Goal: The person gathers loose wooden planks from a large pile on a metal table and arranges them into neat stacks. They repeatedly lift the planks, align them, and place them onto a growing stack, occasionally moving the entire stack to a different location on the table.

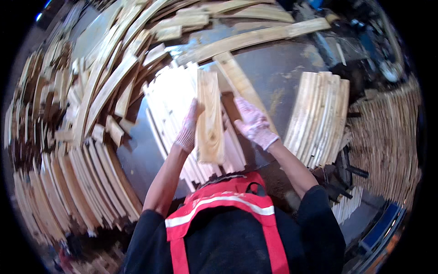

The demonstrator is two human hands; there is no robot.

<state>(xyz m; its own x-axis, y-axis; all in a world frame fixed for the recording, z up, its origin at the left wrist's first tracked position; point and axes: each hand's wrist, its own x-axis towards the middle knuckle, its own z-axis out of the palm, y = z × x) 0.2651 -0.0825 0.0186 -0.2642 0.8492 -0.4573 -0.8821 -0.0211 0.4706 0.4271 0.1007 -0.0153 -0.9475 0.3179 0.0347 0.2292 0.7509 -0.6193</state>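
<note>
Arranging pale board stack (169, 102), seemingly: knotty board (210, 123) on top, left gloved hand (187, 127) along its edge, grip unclear; right gloved hand (254, 121) at stack's right, grip wide. Next likely needs right grip closing.

- The left forearm (166, 180) is bare and slants up and inward from a dark short sleeve (147, 228).
- The left hand (189, 123), in a pale pinkish knit glove, points away from the body, narrow and nearly edge-on; how far its fingers curl is unclear.
- The right forearm (292, 166), also bare, slants up and to the left from its own dark sleeve (321, 214).
- The right hand (252, 119), gloved alike, is spread, thumb apart from the fingers, both pointing inward.
- The two hands are apart, roughly level, in front of the chest.
</note>
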